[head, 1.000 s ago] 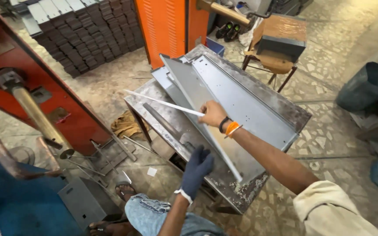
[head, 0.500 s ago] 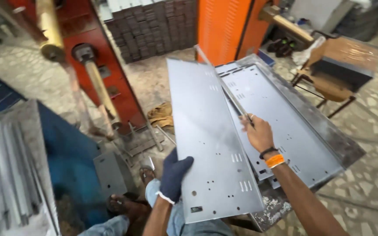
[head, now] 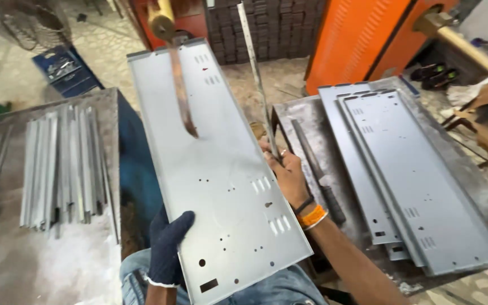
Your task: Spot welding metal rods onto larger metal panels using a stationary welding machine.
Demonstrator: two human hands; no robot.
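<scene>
I hold a long grey sheet-metal panel with punched holes and slots, lying flat in front of me under a copper-coloured electrode arm. My left hand, in a dark blue glove, grips the panel's near left edge. My right hand, bare with an orange wristband, grips the panel's right edge together with a thin metal strip that sticks up and away from me.
A stack of similar grey panels lies on a worn metal table at right, beside a dark rod. Several metal strips lie on a bench at left. Orange machine housing stands behind.
The view has swung left. The panel has moved off the right table's stack and now lies under the electrode arm, with the left bench and its strips in sight.
</scene>
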